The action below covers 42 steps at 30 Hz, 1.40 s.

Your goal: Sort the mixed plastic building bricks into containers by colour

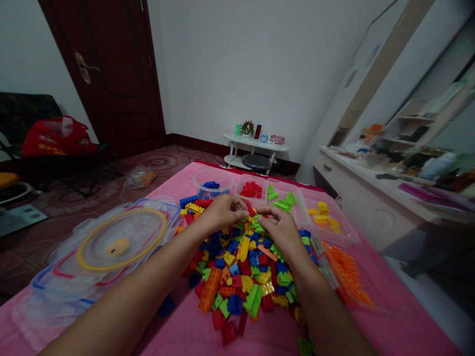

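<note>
A heap of plastic building bricks in red, blue, yellow, green and orange lies on a pink cloth. Both my hands reach over the far side of the heap. My left hand is curled, fingertips pinched together near a small red piece. My right hand is curled too, fingertips meeting the left hand's over the pile. What each pinches is too small to make out.
Clear tubs stand beyond the heap: blue bricks, red bricks, green bricks, yellow bricks, orange bricks. Stacked lids lie at the left. A white dresser stands right, a small white table behind.
</note>
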### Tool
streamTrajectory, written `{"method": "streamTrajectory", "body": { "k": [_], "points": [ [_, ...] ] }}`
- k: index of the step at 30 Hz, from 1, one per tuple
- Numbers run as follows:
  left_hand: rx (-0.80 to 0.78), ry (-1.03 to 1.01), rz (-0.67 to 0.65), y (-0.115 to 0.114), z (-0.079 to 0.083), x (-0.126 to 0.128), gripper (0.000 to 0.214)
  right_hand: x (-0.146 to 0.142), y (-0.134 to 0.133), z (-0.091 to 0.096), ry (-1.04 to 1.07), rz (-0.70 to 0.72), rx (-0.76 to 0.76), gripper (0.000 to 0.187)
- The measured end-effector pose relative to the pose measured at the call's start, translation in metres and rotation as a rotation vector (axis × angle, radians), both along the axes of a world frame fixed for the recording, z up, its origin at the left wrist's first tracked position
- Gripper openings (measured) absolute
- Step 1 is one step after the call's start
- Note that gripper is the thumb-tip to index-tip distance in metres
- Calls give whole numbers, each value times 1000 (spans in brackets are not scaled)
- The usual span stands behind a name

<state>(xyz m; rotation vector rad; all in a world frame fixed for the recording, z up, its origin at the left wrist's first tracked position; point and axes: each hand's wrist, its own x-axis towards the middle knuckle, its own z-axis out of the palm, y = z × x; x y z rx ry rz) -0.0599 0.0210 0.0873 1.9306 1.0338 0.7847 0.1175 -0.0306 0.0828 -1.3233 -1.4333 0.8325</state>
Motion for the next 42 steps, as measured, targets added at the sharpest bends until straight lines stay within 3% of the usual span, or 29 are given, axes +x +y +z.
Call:
{"method": "streamTrajectory", "body": {
  "k": [3, 5, 9, 14, 22, 24, 27, 29, 31, 33, 35, 37, 39, 42],
  "points": [
    [-189, -202, 0, -3, 5, 4, 33, -5, -3, 3, 82, 58, -30, 33],
    [-228, -263, -5, -6, 6, 7, 37, -9, -5, 5, 157, 118, -46, 35],
    [-197, -303, -33, -7, 0, 13, 40, -15, -8, 8, 237, 197, -53, 33],
    [-72, -273, -63, -6, -9, 16, 33, -14, -9, 8, 140, 206, -81, 32],
    [12, -344, 144, -4, 13, 6, 26, 33, 1, 10, -449, 47, -57, 21],
    [9, -406, 178, -4, 18, 2, 26, 45, 5, 8, -419, -85, -28, 29],
    [3, -478, 215, -4, 24, -3, 27, 54, 11, 5, -184, -258, 134, 55],
    [-2, -526, 228, -5, 28, -4, 27, 52, 13, 4, -83, -279, 208, 64],
    [-8, -583, 242, -6, 32, -5, 28, 41, 11, 5, -99, -258, 198, 56],
    [-8, -634, 266, -9, 37, -7, 29, 21, 3, 7, -184, -179, 151, 38],
    [8, -680, 293, -12, 44, -10, 29, -8, -12, 9, -274, -3, 101, 26],
    [42, -732, 308, -15, 51, -15, 27, -40, -32, 9, -300, 275, 44, 30],
    [79, -779, 309, -18, 58, -20, 25, -69, -53, 6, -413, 542, 85, 30],
    [119, -798, 315, -20, 64, -24, 23, -96, -79, 1, -608, 773, 145, 29]
  ]
}}
